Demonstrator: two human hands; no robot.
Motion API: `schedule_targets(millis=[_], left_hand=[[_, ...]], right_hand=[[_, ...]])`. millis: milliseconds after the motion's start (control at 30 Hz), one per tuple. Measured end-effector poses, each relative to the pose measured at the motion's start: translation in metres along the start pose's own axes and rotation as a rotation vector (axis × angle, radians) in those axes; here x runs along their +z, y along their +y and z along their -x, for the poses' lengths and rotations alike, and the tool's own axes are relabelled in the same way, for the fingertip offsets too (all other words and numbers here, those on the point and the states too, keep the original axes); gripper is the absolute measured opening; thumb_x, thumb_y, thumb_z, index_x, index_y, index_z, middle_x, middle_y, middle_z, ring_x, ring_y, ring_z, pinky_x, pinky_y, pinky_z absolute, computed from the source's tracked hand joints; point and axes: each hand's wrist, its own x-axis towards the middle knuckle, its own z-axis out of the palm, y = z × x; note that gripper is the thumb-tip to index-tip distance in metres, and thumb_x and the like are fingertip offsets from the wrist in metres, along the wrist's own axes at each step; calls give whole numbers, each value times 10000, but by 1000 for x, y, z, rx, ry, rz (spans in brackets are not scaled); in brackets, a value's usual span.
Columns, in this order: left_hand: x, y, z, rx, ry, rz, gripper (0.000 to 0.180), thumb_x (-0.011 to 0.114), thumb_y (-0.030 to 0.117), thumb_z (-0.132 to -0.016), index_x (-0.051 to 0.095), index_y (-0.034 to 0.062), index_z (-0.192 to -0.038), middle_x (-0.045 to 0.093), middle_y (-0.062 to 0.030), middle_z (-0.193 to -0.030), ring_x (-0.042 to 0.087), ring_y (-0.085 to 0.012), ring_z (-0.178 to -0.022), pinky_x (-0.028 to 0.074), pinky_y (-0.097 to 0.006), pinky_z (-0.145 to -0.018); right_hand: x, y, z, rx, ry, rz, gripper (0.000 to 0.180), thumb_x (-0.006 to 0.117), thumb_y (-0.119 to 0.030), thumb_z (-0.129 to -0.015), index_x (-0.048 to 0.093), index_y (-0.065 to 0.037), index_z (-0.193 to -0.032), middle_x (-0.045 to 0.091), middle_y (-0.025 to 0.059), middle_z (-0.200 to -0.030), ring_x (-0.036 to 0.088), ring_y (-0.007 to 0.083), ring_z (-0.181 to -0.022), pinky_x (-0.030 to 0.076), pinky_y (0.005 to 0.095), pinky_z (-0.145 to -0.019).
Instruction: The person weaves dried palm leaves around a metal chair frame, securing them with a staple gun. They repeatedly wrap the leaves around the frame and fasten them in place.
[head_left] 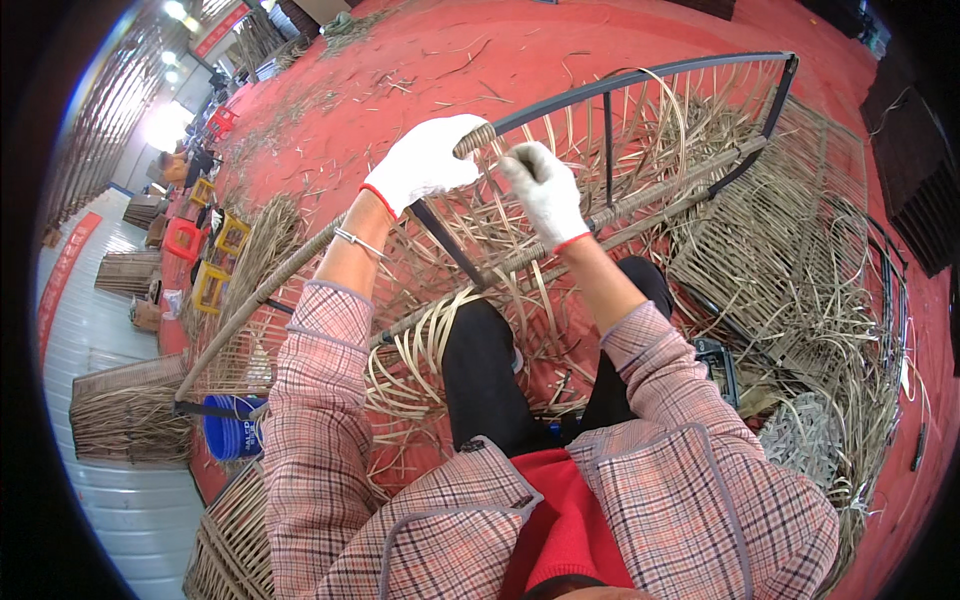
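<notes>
A long dark metal frame [650,77] lies slantwise across my knees, some of its bars wound with tan wicker strip. My left hand [428,165], in a white knitted glove with a red cuff edge, is closed round the upper bar beside a tightly wound section [474,139]. Just to its right, my right hand [543,190], gloved alike, has its fingers pinched together by a thin wicker strip [492,180] beneath the bar. The fingertips partly hide that strip. A wound lower bar [650,198] crosses above my legs, and pale strips [428,345] hang in loops from it near my left knee.
Woven panels and loose strips [770,240] are heaped on the right. A blue bucket [230,428] stands at the lower left. Yellow stools [210,287] and a red stool [182,240] are farther left. Strip scraps litter the red floor [400,75]. Dark stacked panels [910,160] stand far right.
</notes>
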Motion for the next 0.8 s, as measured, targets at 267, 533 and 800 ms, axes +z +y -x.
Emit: schedule_targets(millis=[267, 533, 800], left_hand=[[0, 4, 5, 23, 72, -136, 452, 639, 206, -818, 618, 142, -1265, 673, -112, -865, 663, -262, -764, 529, -390, -720], [18, -3, 10, 198, 375, -454, 444, 684, 265, -854, 630, 177, -1286, 667, -106, -1062, 670, -277, -1012, 550, -419, -876], [35, 4, 10, 278, 614, -688, 359, 758, 333, -838, 672, 156, -1138, 659, -48, -807, 691, -229, -811, 556, -392, -721]], right_hand=[[-104, -40, 35, -55, -308, 292, 270, 564, -262, -1051, 629, -5, -998, 557, -13, -808, 515, 87, -785, 461, 286, -715], [-132, -135, 4, 91, -319, -92, 342, 561, -349, -1060, 523, -104, -824, 404, -58, -652, 379, 59, -534, 342, 251, -490], [-20, -152, -152, -12, -480, -276, 240, 660, -282, -968, 690, -80, -843, 531, -24, -623, 453, 95, -498, 328, 284, -468]])
